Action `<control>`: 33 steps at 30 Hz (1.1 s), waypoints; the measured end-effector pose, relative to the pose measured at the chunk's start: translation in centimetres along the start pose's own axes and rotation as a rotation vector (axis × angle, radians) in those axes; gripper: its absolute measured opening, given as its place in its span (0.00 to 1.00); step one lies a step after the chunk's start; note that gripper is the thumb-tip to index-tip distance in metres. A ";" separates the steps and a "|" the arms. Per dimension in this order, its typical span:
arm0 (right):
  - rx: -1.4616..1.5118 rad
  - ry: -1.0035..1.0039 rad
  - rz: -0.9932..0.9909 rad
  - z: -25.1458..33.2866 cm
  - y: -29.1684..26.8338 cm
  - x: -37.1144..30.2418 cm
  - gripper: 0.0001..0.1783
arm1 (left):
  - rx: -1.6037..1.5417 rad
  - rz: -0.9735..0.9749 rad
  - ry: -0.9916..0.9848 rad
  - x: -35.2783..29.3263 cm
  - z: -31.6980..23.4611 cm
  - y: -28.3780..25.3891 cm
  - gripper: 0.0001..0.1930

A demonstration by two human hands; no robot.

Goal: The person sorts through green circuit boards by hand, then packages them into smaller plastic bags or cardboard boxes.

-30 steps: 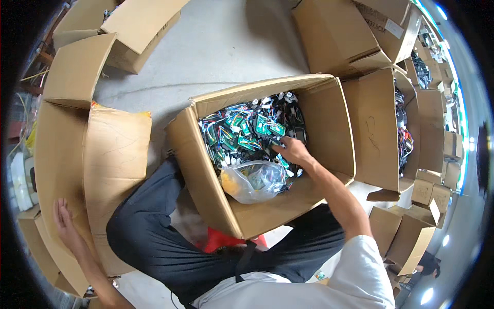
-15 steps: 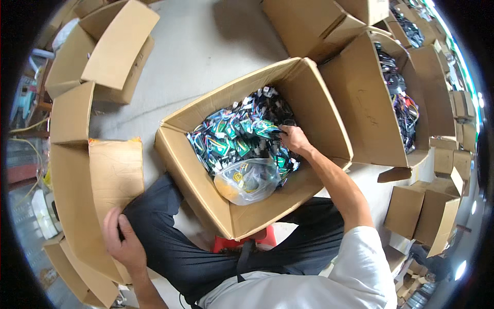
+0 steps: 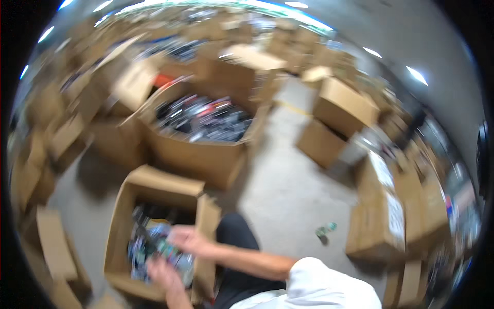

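An open cardboard box (image 3: pixel 119 226) stands low at the left, in front of my knee. Inside it lies a jumble of small electronic parts (image 3: pixel 138 252), dark, bluish and green, too smeared to tell apart. My right hand (image 3: pixel 189 239) reaches over the box's right wall, above the parts. Nearer to me, my left hand (image 3: pixel 164 273) is over the same box. A dark, elongated thing (image 3: pixel 146 232) shows near both hands; whether either holds it is not clear. Motion blurs the fingers of both hands.
Beyond the box stands a larger carton (image 3: pixel 195 154) full of dark and reddish items. Stacked cartons (image 3: pixel 378 226) line the right side, and more boxes (image 3: pixel 334 108) stand farther back. A small green object (image 3: pixel 324 232) lies on the grey floor (image 3: pixel 280 190).
The view has swung right and up, so the box now appears lower left. My left hand has left the carton flap beside my leg and come over the box with my right hand.
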State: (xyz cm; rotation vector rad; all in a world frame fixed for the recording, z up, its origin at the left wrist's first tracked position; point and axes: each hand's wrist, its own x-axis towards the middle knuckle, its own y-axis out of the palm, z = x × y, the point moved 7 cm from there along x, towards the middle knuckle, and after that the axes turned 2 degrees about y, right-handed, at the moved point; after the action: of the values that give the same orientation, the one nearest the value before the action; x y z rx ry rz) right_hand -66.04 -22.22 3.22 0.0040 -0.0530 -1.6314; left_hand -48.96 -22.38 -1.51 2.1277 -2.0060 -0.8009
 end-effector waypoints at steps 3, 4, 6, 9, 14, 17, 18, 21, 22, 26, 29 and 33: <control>0.139 -0.111 -0.084 4.1 1.4 -3.2 0.18 | -0.164 0.147 0.188 -3.5 -2.9 -1.4 0.25; 0.180 -0.133 -0.086 5.4 0.4 -4.0 0.18 | -0.138 0.110 0.154 -4.5 -3.8 -1.2 0.27; 0.096 -0.131 0.055 7.9 0.9 -4.6 0.17 | -0.153 0.189 0.081 -4.0 -4.0 -1.7 0.27; 0.387 -0.022 0.166 8.8 0.3 -6.6 0.16 | -0.171 0.495 -0.066 -4.7 -4.4 -1.9 0.31; 0.711 0.519 0.235 6.9 2.5 -9.5 0.21 | -0.365 0.628 0.167 -6.2 -7.3 1.2 0.24; 0.706 0.564 0.430 5.8 4.3 -9.9 0.24 | -0.189 0.383 0.236 -8.3 -12.4 0.0 0.20; 0.706 0.556 0.439 6.0 4.2 -9.9 0.24 | -0.185 0.384 0.247 -9.2 -13.5 0.2 0.20; 0.417 0.194 0.255 6.8 1.2 -9.6 0.33 | 0.320 0.237 0.194 -12.8 -14.3 -0.1 0.21; 0.312 0.133 0.237 7.7 1.7 -8.0 0.31 | 0.448 0.266 0.253 -12.8 -14.6 0.0 0.22; 0.135 0.005 0.355 12.1 6.8 -8.9 0.41 | 0.613 0.301 0.503 -12.9 -11.7 1.1 0.26; -0.039 0.012 0.179 10.9 6.4 -10.6 0.32 | 0.689 0.184 0.320 -14.5 -10.9 0.7 0.36; 0.062 0.027 0.122 11.1 5.7 -11.5 0.24 | 0.771 0.314 0.290 -16.6 -12.0 1.9 0.37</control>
State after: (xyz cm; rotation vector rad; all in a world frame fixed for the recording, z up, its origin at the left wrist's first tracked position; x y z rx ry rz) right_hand -60.08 -10.77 14.15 0.0688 -0.0812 -1.5072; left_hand -45.15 -10.01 14.43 1.9558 -2.6312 0.3797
